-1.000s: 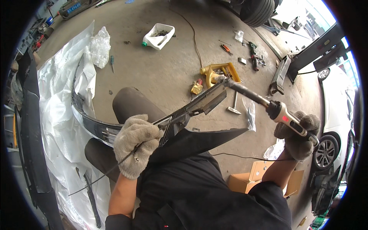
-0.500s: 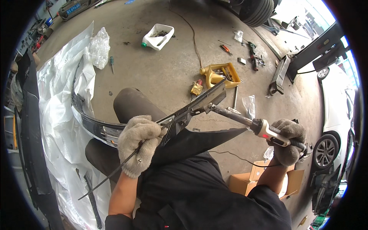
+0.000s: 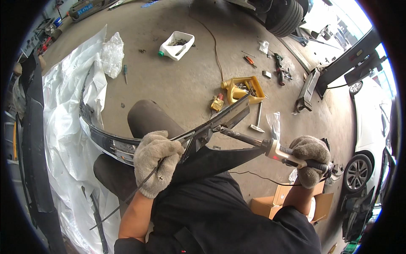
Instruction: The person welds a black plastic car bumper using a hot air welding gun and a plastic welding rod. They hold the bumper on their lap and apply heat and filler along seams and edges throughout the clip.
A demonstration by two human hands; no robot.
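My left hand (image 3: pixel 155 165), in a knitted grey glove, is closed around a thin black plastic rod (image 3: pixel 122 203) whose tail hangs toward the lower left. It rests beside a long, curved black plastic car trim piece (image 3: pixel 215 160) lying across my lap. My gloved right hand (image 3: pixel 312 158) grips the handle of a hot-air welding gun (image 3: pixel 277 151), pale-bodied with a long metal tube. The tube's tip points left and reaches a bracket on the trim piece; whether they touch I cannot tell. The rod's front end is hard to make out against the black plastic.
White wrapping sheet (image 3: pixel 63 122) covers the floor at left. Ahead stand a cut-open white jug (image 3: pixel 177 54) and a yellow cut jug of tools (image 3: pixel 230 91). A screwdriver (image 3: pixel 249 61) and a power tool (image 3: pixel 279 70) lie farther right, near a lift post (image 3: pixel 347 63). A cardboard box (image 3: pixel 264 206) sits lower right.
My right hand has moved left with the welding gun, bringing its tube tip farther left along the trim piece. My left hand has shifted slightly right, still holding the rod.
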